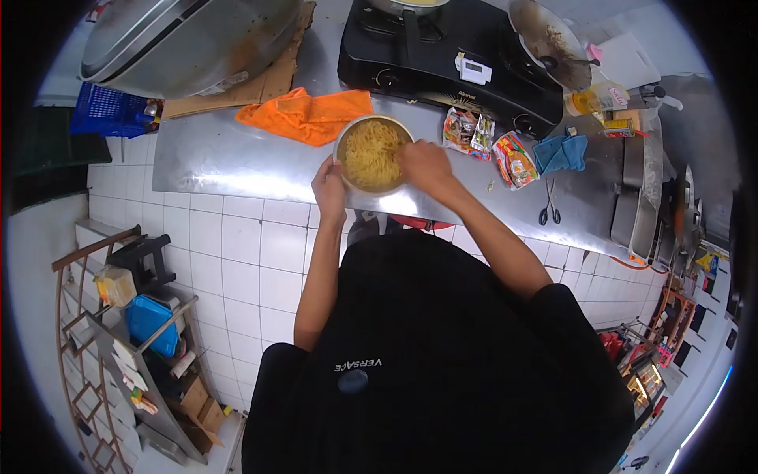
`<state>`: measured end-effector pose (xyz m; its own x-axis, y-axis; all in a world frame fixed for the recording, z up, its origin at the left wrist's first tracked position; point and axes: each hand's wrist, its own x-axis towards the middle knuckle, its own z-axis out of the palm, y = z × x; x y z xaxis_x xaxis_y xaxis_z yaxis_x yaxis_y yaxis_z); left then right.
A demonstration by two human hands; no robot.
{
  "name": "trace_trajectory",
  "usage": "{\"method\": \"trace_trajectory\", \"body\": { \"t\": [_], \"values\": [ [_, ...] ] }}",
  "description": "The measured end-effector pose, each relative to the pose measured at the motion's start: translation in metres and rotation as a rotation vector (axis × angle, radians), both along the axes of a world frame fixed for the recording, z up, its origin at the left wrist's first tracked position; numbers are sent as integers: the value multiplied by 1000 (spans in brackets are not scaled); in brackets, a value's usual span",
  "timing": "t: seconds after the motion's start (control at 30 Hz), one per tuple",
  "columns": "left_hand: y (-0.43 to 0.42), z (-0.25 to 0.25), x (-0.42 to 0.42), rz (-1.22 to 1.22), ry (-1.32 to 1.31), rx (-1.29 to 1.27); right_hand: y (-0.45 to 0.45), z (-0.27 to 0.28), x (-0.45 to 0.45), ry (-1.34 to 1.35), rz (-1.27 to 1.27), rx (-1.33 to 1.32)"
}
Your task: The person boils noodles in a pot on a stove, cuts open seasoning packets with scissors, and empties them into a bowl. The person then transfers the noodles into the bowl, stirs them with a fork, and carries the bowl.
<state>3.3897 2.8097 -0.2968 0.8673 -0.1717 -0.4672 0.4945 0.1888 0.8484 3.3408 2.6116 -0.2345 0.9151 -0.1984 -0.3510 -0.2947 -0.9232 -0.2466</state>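
A round metal bowl (344, 175) full of yellow noodles (373, 152) stands near the front edge of the steel counter (213, 170). My left hand (328, 188) grips the bowl's left rim, with the fingers closed round it. At the bowl's right side, my right hand (425, 166) is closed over the rim and the noodles' edge; whatever its fingers hold is hidden. An orange cloth (300, 114) lies just behind and left of the bowl. To the right are opened noodle packets (515, 160) and a pair of scissors (549, 202).
Behind the bowl stands a black two-burner stove (442, 75) with a pan on its left burner and a blackened wok (550, 43) on its right. A large metal pot (197, 51) rests on cardboard at the back left. A blue cloth (560, 152) and bottles are at the right.
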Motion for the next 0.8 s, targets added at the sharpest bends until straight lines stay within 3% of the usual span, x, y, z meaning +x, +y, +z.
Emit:
{"method": "trace_trajectory", "body": {
  "t": [0.13,0.23,0.27,0.37,0.5,0.6,0.67,0.8],
  "values": [
    [-5,-2,5,71,-38,83,-3,37,-37,84,199,-28],
    [-2,7,-5,76,-16,46,-16,42,-64,-211,217,-112],
    [-5,11,-2,72,-5,30,-21,40,-76,-175,283,-152],
    [-7,7,5,56,-20,59,-43,49,-109,-153,322,-168],
    [-5,4,6,43,10,36,-53,100,-81,-128,224,-130],
    [-3,-3,7,14,-30,40,-42,88,-35,-156,-24,187],
    [-5,-4,7,27,-13,61,-48,36,-4,-26,-27,66],
    [0,-4,9,-4,-4,52,-47,6,41,-8,48,14]
  ]
}}
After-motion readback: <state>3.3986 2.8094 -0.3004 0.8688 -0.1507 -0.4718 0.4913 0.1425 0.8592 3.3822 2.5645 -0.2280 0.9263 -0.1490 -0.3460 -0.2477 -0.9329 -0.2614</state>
